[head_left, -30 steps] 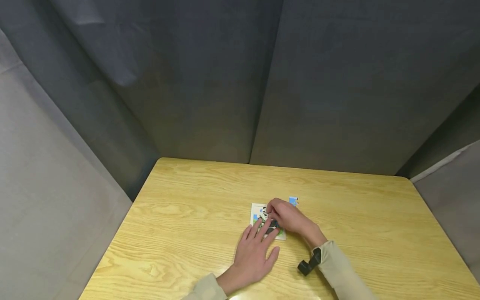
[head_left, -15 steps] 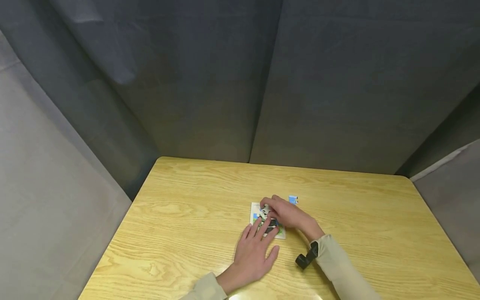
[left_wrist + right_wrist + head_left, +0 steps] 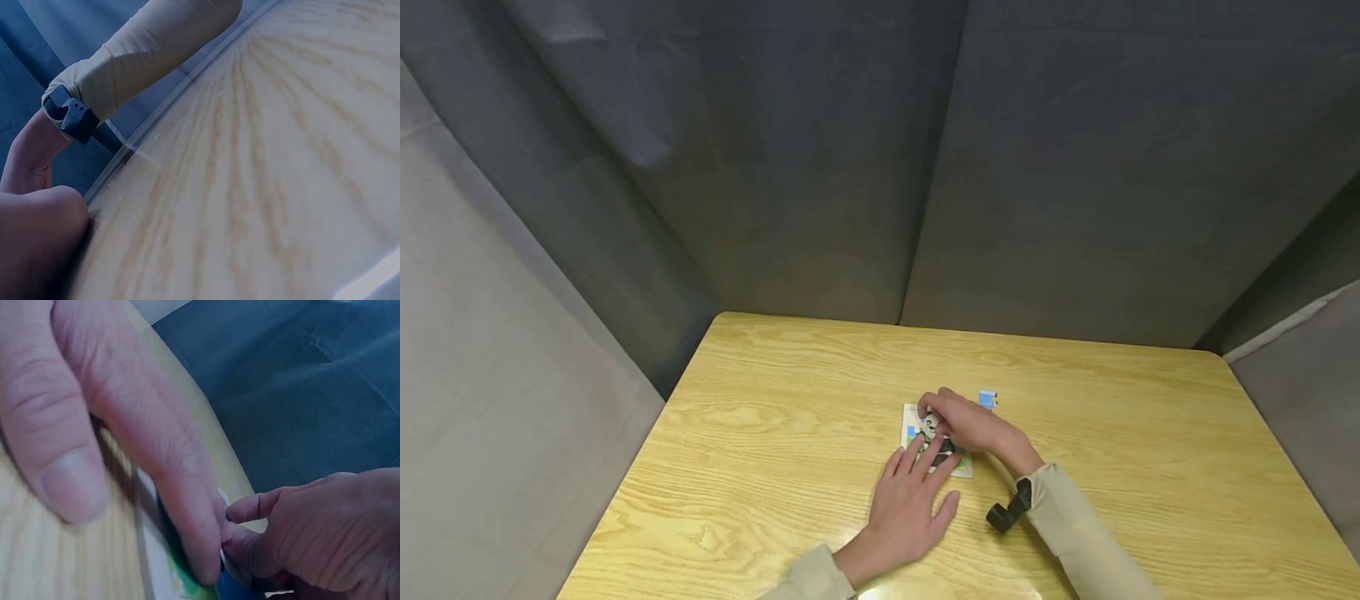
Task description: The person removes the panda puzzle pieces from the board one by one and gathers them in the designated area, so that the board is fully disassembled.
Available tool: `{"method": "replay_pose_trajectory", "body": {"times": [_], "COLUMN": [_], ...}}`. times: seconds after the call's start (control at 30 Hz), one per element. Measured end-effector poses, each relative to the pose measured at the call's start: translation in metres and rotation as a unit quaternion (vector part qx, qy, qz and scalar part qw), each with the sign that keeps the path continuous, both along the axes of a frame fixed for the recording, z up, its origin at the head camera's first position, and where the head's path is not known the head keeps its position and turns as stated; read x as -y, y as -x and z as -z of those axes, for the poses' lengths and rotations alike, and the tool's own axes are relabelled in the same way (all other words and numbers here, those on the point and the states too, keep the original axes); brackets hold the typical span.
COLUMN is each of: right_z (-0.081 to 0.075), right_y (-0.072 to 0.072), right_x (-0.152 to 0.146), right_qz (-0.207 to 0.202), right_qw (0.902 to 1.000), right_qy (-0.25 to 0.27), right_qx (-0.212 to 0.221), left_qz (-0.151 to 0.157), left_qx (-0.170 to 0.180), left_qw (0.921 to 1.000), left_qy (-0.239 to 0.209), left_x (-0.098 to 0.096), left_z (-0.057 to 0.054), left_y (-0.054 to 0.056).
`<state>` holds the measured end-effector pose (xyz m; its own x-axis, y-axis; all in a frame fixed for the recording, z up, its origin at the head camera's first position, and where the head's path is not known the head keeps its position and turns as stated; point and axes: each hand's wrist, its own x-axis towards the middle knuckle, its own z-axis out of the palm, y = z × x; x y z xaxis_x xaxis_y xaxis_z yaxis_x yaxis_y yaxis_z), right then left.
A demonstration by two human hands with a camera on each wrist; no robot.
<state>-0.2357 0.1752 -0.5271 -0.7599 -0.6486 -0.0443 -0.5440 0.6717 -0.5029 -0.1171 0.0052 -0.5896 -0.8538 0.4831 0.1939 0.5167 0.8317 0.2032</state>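
Note:
A small panda jigsaw puzzle (image 3: 910, 412) in a pale-bordered tray lies on the table. My left hand (image 3: 906, 504) rests flat, fingers spread over the puzzle's lower part. From the far right, my right hand (image 3: 973, 427) reaches over the top, thumb and curled forefinger pinching a puzzle piece (image 3: 931, 422) with the panda's head on it. In the right wrist view, fingers of my left hand (image 3: 156, 425) press on the green part beside the tray's white edge (image 3: 147, 537), and my right hand (image 3: 337, 531) bends down right against them; its fingertips are partly hidden.
A loose blue puzzle piece (image 3: 987, 399) lies behind the right hand. The wooden table (image 3: 760, 467) reaches back to dark grey curtains (image 3: 820, 208), with lighter cloth panels at both sides. A black wrist camera (image 3: 1009, 510) hangs below the right sleeve.
My right hand has shifted slightly left and away over the puzzle's top, its forefinger now arched round the panda's head. The left hand stays put.

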Motion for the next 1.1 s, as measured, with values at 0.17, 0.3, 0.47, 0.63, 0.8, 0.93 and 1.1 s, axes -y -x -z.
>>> {"method": "replay_pose_trajectory", "body": {"times": [0.17, 0.3, 0.47, 0.63, 0.8, 0.93, 1.1], "right_z": [-0.001, 0.000, 0.001, 0.003, 0.010, 0.012, 0.014], "right_y": [0.000, -0.001, -0.003, -0.004, -0.005, -0.005, -0.009], "right_x": [0.002, 0.003, 0.000, -0.003, -0.007, -0.011, -0.019], "right_qz": [0.000, -0.001, -0.006, 0.008, 0.063, 0.079, 0.073], "right_qw": [0.9998, 0.9997, 0.9993, 0.9987, 0.9950, 0.9925, 0.9914], "right_qy": [0.009, 0.022, 0.020, 0.044, 0.077, 0.091, 0.104], "right_qx": [0.017, 0.003, -0.030, -0.026, -0.006, -0.014, -0.032], "left_qz": [0.002, 0.003, 0.008, 0.014, 0.012, 0.007, 0.008], "left_qx": [0.002, 0.001, -0.004, -0.008, -0.007, -0.007, -0.009], "left_qw": [1.0000, 1.0000, 0.9999, 0.9996, 0.9997, 0.9999, 0.9999], "left_qy": [0.001, 0.003, -0.006, -0.025, -0.018, -0.010, -0.010], "left_x": [-0.001, -0.001, -0.001, 0.000, 0.001, 0.001, 0.000], "left_z": [0.000, 0.001, -0.001, -0.004, -0.003, 0.000, 0.001], "left_y": [-0.002, -0.002, -0.002, -0.003, -0.002, -0.001, -0.001]}}
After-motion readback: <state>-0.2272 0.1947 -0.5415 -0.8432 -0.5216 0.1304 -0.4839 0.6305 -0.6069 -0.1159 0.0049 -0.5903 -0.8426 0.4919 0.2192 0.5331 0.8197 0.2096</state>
